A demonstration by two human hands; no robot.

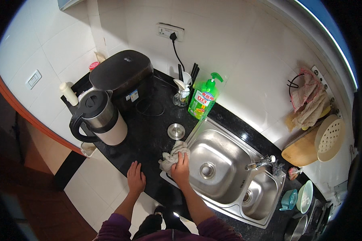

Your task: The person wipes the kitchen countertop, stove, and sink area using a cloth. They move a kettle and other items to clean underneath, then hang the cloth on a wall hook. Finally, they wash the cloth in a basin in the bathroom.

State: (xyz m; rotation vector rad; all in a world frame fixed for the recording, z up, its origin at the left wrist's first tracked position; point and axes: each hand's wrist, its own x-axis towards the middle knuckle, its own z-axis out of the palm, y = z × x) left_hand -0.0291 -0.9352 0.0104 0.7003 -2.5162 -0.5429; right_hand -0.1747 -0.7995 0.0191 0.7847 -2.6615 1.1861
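Note:
My right hand [181, 169] lies on a crumpled beige cloth [171, 157] at the left rim of the double-bowl steel sink [220, 162]. The fingers press on the cloth, which touches the black countertop [147, 132]. My left hand [136, 177] rests flat on the front edge of the countertop, holding nothing, its fingers close together. Just behind the cloth sits a small round metal dish [176, 131]. A green pump bottle of dish soap [204, 98] stands upright behind the sink's back left corner.
An electric kettle [104, 120] and a black lidded appliance [122, 75] stand at the left. Behind them, a glass jar [181, 98] holds utensils. The faucet [261, 162] rises behind the small bowl. A cutting board [301, 147], a teal cup [289, 199] and a bowl [304, 197] are at the right.

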